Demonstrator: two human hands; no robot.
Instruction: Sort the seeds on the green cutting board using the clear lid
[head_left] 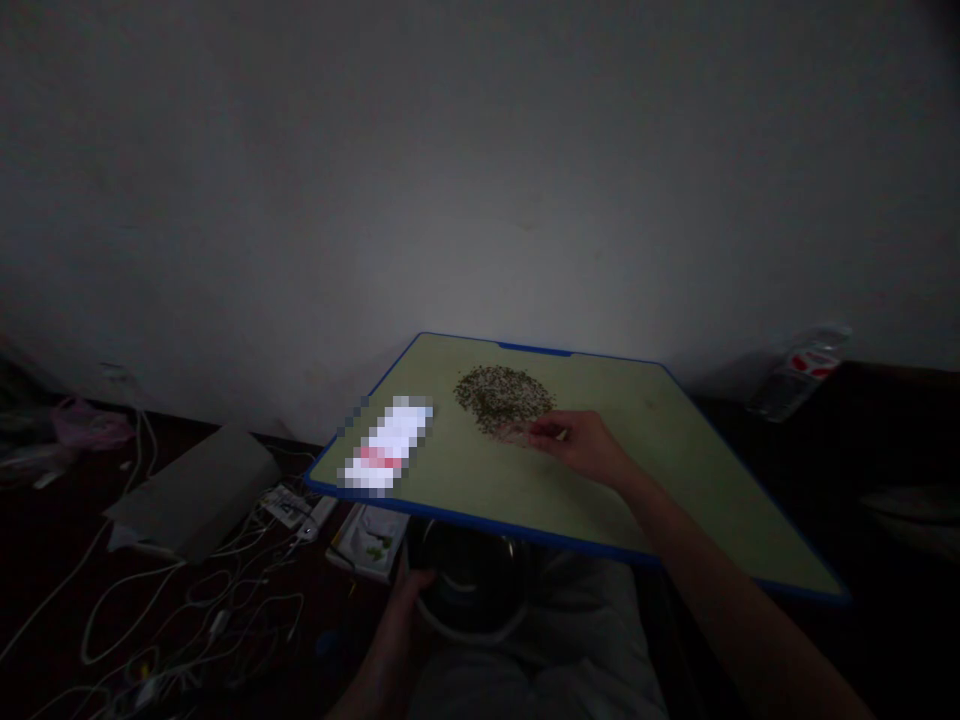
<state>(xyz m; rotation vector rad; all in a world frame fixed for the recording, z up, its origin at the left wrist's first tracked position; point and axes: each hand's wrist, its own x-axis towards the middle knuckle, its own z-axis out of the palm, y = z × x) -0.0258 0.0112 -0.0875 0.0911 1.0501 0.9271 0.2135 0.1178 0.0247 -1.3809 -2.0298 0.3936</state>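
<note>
While the left hand [405,607] grips a dark bowl [472,580] at the bottom centre of the frame, the right hand [574,442] has fingers pinched together (on what, I cannot tell) beside the grain pile [504,392] on the table [630,400], near frame centre.

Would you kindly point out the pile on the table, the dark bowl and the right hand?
Pile [502,395]: head view, middle of its speckled top.
Dark bowl [471,582]: head view, dark middle within its rim.
Right hand [585,445]: head view, back of the hand.
</note>
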